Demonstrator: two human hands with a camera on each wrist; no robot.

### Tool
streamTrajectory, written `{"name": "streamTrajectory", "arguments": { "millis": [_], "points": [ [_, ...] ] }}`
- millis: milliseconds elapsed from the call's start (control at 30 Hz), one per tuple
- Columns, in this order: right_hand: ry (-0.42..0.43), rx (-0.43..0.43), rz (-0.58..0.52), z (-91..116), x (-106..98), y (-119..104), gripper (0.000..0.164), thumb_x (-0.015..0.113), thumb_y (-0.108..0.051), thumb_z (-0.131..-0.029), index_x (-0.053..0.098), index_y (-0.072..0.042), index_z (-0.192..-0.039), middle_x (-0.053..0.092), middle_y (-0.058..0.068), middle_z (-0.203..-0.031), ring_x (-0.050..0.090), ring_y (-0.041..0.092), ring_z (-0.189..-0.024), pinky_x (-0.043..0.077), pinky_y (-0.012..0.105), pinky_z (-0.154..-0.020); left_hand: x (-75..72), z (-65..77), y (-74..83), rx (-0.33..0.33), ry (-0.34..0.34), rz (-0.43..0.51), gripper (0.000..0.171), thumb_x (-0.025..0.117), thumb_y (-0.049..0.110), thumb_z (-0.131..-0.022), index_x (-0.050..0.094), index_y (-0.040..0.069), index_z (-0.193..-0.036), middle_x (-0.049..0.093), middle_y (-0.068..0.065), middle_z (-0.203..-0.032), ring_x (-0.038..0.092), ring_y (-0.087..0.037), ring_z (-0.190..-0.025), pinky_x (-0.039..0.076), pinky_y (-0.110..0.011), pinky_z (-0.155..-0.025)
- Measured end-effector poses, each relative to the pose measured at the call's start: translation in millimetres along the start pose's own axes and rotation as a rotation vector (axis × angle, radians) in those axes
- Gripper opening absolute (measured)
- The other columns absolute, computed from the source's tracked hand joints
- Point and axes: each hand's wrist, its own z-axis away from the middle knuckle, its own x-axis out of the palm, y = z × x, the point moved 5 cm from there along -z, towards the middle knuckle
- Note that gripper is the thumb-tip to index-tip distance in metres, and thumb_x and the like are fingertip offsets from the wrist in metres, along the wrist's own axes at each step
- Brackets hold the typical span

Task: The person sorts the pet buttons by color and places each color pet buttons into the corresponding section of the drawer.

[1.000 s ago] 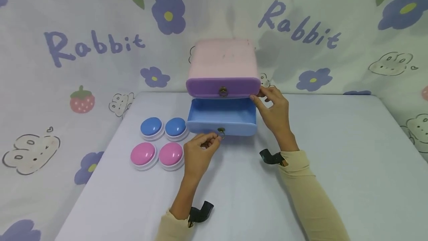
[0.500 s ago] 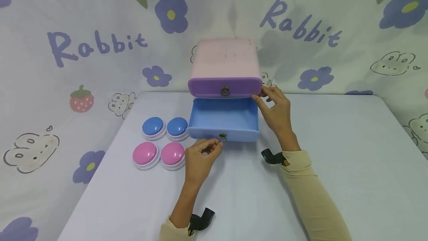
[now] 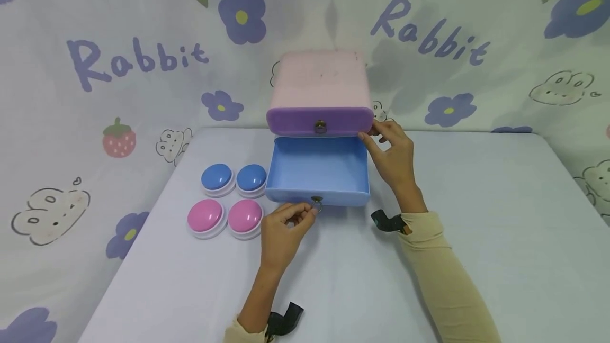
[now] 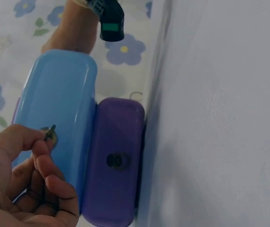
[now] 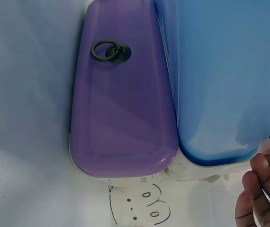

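A small drawer cabinet (image 3: 324, 75) with a pink top stands by the back wall, its upper purple drawer closed. Below that, a blue drawer (image 3: 318, 165) is pulled well out, and I see nothing inside it. My left hand (image 3: 283, 234) pinches the metal ring pull (image 3: 316, 204) on its front between thumb and forefinger. At the cabinet's right front corner, my right hand (image 3: 393, 160) grips the edge with thumb and fingers. Both wrist views show a lower purple drawer (image 5: 125, 109), closed under the blue one, its ring (image 5: 105, 50) hanging free.
Left of the cabinet are two blue dome buttons (image 3: 251, 178) and two pink dome buttons (image 3: 245, 216) on white bases, close to the left hand. They stand on a white tabletop (image 3: 476, 216). A patterned cloth (image 3: 152, 9) hangs behind.
The blue drawer has slid farther out toward me, and the left hand has moved back with its ring. The right hand has kept its place at the cabinet's corner.
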Motion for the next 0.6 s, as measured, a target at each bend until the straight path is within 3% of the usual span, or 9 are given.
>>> {"name": "streamTrajectory", "arguments": {
  "millis": [267, 333, 467, 600],
  "points": [
    [-0.008, 0.004, 0.015, -2, 2, -2, 0.04, 0.072, -0.024, -0.08, 0.064, -0.012, -0.117, 0.061, 0.003, -0.095, 0.054, 0.014, -0.09, 0.043, 0.036, -0.073, -11.1, 5.8, -4.4, -0.127, -0.055, -0.022, 0.024, 0.068, 0.041, -0.08, 0.072, 0.021, -0.092, 0.065, 0.008, -0.081, 0.058, -0.01, -0.074, 0.049, -0.025, -0.067],
    [-0.011, 0.008, 0.019, -2, 3, -3, 0.04, 0.072, -0.024, -0.08, 0.064, -0.012, -0.118, 0.061, 0.002, -0.095, 0.054, 0.013, -0.09, 0.043, 0.035, -0.073, -18.9, 7.7, -0.1, -0.106, -0.042, -0.052, 0.022, 0.068, 0.038, -0.082, 0.071, 0.021, -0.094, 0.064, 0.009, -0.081, 0.058, -0.009, -0.074, 0.049, -0.024, -0.066],
    [-0.018, 0.012, 0.009, -1, 3, -3, 0.041, 0.072, -0.024, -0.08, 0.063, -0.013, -0.119, 0.061, 0.002, -0.095, 0.054, 0.013, -0.09, 0.043, 0.036, -0.073, -41.9, 11.6, 14.7, 0.0, 0.016, -0.096, 0.014, 0.069, 0.017, -0.083, 0.071, 0.012, -0.096, 0.06, 0.002, -0.077, 0.055, -0.014, -0.072, 0.047, -0.024, -0.064],
    [-0.007, 0.006, 0.015, -1, -1, -2, 0.042, 0.072, -0.024, -0.08, 0.063, -0.011, -0.118, 0.061, 0.003, -0.096, 0.054, 0.013, -0.09, 0.043, 0.035, -0.073, -70.2, 11.3, 4.1, 0.075, 0.1, -0.166, 0.021, 0.072, 0.013, -0.079, 0.069, 0.012, -0.1, 0.057, -0.002, -0.077, 0.053, -0.017, -0.072, 0.045, -0.025, -0.063]
  ]
}}
